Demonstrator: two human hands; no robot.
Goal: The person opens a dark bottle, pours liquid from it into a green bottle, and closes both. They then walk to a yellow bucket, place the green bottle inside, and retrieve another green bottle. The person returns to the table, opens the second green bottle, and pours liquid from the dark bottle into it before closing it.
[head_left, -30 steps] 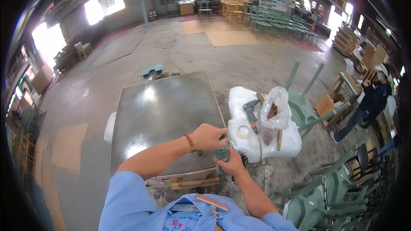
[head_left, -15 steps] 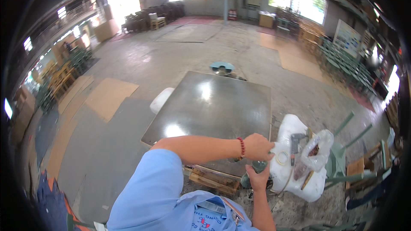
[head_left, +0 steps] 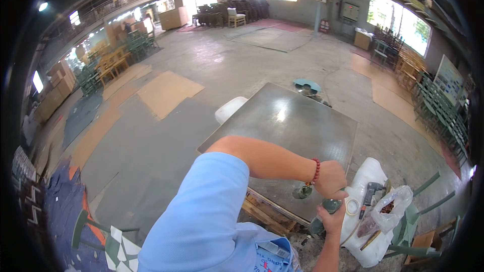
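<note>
My left arm crosses in front of me, a red bead bracelet on its wrist. My left hand [head_left: 331,179] is closed at the top of a green, rounded, bottle-like object [head_left: 331,205]. Below it, my right hand [head_left: 331,219] wraps round the same object; its lower part shows left of the fingers, and its exact kind is unclear. Both hands are at the right front corner of a dark, shiny-topped table [head_left: 282,125]. Under the left wrist, near the table edge, is a small green and gold thing [head_left: 302,192], too blurred to name.
Right of my hands, a white-covered surface [head_left: 370,171] holds a power drill [head_left: 370,194], a tape roll [head_left: 352,207] and a clear plastic bag [head_left: 396,206]. A green chair frame [head_left: 408,216] stands beside it. Cardboard sheets [head_left: 169,90] lie on the floor; stacked chairs [head_left: 438,103] line the right side.
My view has turned left, so the table and both hands appear farther right and lower. Both hands stay closed on the green object, and more floor shows at left.
</note>
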